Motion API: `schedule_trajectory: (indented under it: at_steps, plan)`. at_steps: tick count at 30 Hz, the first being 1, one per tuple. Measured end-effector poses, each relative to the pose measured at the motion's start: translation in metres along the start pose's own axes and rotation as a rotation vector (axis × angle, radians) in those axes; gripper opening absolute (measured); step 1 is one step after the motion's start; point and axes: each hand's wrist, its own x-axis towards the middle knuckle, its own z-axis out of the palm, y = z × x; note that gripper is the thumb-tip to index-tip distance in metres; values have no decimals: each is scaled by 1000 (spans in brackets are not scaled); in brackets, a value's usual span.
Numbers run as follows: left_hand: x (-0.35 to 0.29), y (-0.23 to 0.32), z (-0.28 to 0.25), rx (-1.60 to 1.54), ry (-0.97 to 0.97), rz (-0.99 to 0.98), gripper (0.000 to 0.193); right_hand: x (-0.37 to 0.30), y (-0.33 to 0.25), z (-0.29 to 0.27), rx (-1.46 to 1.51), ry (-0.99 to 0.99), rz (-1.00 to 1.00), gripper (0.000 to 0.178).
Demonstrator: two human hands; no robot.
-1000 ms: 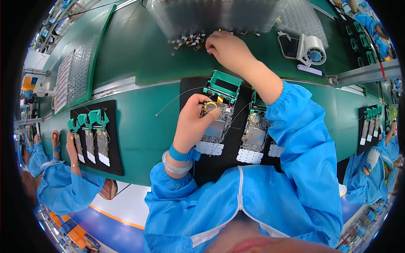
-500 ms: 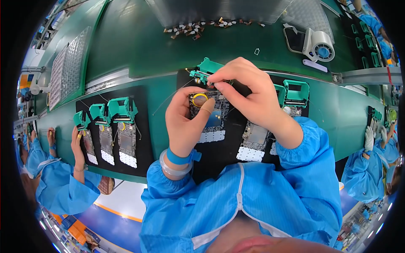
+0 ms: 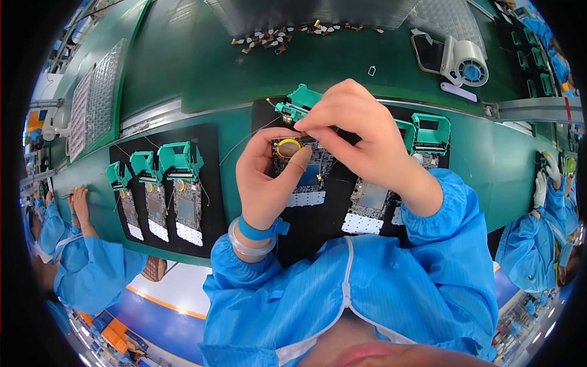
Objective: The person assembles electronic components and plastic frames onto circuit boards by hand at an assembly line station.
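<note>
My left hand (image 3: pixel 266 177) is closed around the left edge of a circuit board (image 3: pixel 310 176), thumb on its face beside a round part with a yellow ring (image 3: pixel 288 147). The board has a blue square and a white dotted lower end. At its upper edge my right hand (image 3: pixel 367 137) is pinched; what lies between thumb and fingertips is hidden. Just beyond the fingertips sits a green plastic frame (image 3: pixel 304 96) with a thin wire. A blue wrist strap (image 3: pixel 260 229) and a pale bangle circle my left wrist.
Boards with green frames (image 3: pixel 179 160) lie on a black mat to the left; more (image 3: pixel 431 131) lie right of my hands. Small loose pieces (image 3: pixel 278 38) are scattered at the back. A white fan (image 3: pixel 469 70) stands back right. Co-workers' hands (image 3: pixel 79 205) and gloved hands (image 3: pixel 540 186) show at the sides.
My right fingertips have come slightly down and left, onto the board's upper edge. The co-worker's hand at left has withdrawn from the boards; a gloved hand at right has moved up.
</note>
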Motion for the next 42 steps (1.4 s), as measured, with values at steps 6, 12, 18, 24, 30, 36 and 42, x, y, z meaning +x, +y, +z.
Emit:
schedule_trajectory:
  at_steps: [6, 12, 18, 24, 30, 36, 42]
  plan:
    - [0, -1, -1, 6, -9, 16, 24, 0, 2, 1, 48, -2, -27, 20]
    - [0, -2, -1, 8, -3, 8, 25, 0, 1, 1, 32, 11, -58, 19]
    - [1, -2, 0, -7, -9, 6, 25, -1, 3, 0, 54, 5, -14, 19]
    - [0, -6, 0, 10, -8, 5, 26, -3, 5, 1, 29, 6, -42, 19]
    - [-1, -5, 1, -9, 1, -18, 25, -6, 3, -1, 56, -75, -21, 23]
    - [2, -6, 1, -58, 22, 0, 22, -13, 2, 6, 341, -92, 255, 40]
    - [-1, -10, 4, 7, 50, 76, 17, -15, 2, 11, 332, -101, 264, 39]
